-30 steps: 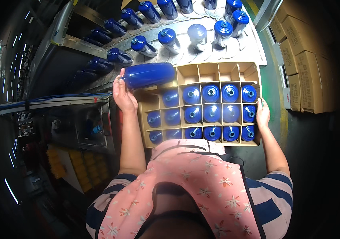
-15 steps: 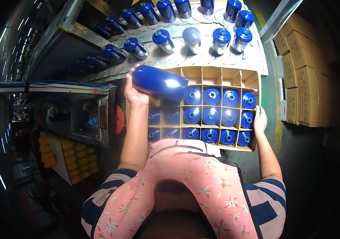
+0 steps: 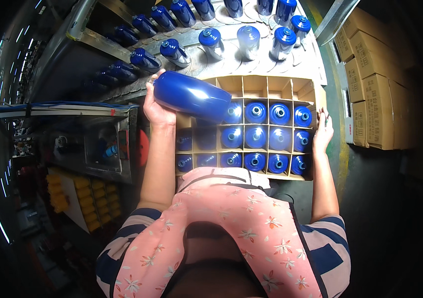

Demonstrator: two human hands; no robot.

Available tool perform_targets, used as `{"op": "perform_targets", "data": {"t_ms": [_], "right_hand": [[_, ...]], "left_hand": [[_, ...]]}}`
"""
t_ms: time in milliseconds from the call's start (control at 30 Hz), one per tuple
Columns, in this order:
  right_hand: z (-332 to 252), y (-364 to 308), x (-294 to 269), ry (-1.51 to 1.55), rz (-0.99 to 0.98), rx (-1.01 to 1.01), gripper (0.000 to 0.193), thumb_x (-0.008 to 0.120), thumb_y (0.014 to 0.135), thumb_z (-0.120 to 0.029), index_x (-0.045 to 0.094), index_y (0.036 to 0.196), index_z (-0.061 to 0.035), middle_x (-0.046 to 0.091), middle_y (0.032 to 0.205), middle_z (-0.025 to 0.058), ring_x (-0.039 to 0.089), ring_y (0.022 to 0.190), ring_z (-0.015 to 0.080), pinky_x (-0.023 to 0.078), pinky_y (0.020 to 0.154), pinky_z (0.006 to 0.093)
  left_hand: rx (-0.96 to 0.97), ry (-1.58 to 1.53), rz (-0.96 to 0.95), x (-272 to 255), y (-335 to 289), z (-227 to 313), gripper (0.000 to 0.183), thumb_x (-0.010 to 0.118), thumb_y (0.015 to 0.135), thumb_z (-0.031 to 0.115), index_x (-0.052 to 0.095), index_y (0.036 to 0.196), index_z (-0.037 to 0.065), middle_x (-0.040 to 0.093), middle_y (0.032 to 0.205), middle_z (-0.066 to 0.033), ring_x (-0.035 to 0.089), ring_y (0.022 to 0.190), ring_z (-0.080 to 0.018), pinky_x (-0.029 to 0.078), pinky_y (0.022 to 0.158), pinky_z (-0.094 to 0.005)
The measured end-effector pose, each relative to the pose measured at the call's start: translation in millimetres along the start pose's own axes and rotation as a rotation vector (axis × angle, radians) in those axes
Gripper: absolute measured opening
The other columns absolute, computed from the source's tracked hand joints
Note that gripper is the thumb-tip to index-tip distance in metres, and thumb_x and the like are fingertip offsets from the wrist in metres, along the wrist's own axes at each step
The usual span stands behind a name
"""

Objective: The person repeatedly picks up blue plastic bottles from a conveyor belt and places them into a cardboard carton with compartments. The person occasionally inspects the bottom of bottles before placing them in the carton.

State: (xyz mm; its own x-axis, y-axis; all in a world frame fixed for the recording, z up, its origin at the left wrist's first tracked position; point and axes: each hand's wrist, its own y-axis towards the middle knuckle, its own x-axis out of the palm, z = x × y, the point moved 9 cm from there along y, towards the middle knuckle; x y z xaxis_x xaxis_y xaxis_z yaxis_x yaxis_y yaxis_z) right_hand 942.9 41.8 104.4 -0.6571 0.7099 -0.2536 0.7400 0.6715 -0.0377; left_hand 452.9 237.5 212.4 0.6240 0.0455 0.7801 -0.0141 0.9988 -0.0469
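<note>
Left hand (image 3: 159, 109): grip holding one bottle (image 3: 191, 97). Right hand (image 3: 323, 132): by one carton (image 3: 280, 88), can't tell grip.

Forearms (image 3: 160, 161) well apart, left hand (image 3: 160, 110) curled, right hand (image 3: 323, 131) loosely extended.

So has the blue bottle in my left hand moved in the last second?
Yes. Judged against the cardboard box, the blue bottle's free end has swung to the right and toward you.

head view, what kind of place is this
Likely a factory packing area: blue bottles line a conveyor-like surface, others sit in a divided carton, and boxes are stacked at right.
</note>
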Motion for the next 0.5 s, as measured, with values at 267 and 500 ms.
{"op": "perform_targets", "data": {"t_ms": [267, 500], "right_hand": [[-135.6, -130.9, 197.3, 0.427, -1.007, 0.186, 0.066, 0.061, 0.090, -0.050, 0.049, 0.140, -0.0088, 0.064, 0.116, 0.0010, 0.046, 0.064, -0.0015, 0.028, 0.049, 0.0151], [-135.2, -170.4, 218.4, 0.718, -0.857, 0.431, 0.066, 0.068, 0.086, -0.045, 0.047, 0.136, -0.0072, 0.058, 0.117, 0.0034, 0.054, 0.098, 0.0085, 0.045, 0.071, 0.0182]], "left_hand": [[0.014, 0.127, -0.207, 51.9, -10.5, 1.3, 0.032, 0.043, 0.103, 0.031, 0.054, 0.118, 0.005, 0.062, 0.124, -0.0136, 0.055, 0.120, -0.0284, 0.045, 0.103, -0.0429], [0.004, 0.189, -0.062, 50.6, -20.7, -13.3, 0.034, 0.047, 0.101, 0.034, 0.057, 0.115, 0.004, 0.066, 0.112, -0.0119, 0.064, 0.102, -0.0221, 0.052, 0.091, -0.0362]]}}
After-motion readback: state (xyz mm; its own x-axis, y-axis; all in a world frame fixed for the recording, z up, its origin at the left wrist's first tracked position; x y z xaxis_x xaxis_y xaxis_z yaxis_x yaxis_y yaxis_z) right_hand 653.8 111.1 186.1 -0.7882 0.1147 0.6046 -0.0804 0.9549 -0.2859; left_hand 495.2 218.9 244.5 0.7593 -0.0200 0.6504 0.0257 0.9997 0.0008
